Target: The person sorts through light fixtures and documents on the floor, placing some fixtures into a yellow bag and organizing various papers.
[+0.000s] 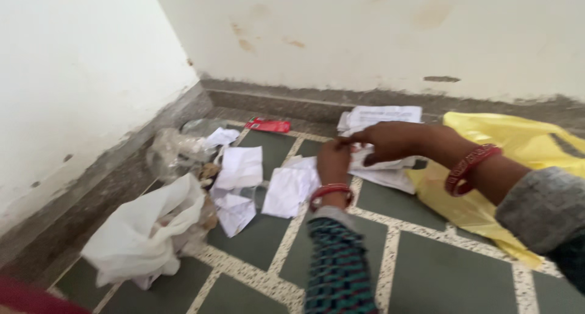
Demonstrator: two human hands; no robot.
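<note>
My left hand (333, 162) and my right hand (390, 141) meet over a crumpled white paper (381, 168) on the floor, and both pinch its upper edge. Each wrist wears red bangles. The left sleeve is dark with a teal pattern, the right one is grey. Under the right forearm lies a yellow plastic bag (487, 210). Another white printed sheet (381, 116) lies just behind the hands, near the wall.
Loose white papers (244, 168) are scattered left of the hands. A white plastic bag (143, 229) and a clear one (170, 152) sit by the left wall. A red wrapper (268, 125) lies in the corner. The floor (439, 277) is green tile with speckled strips.
</note>
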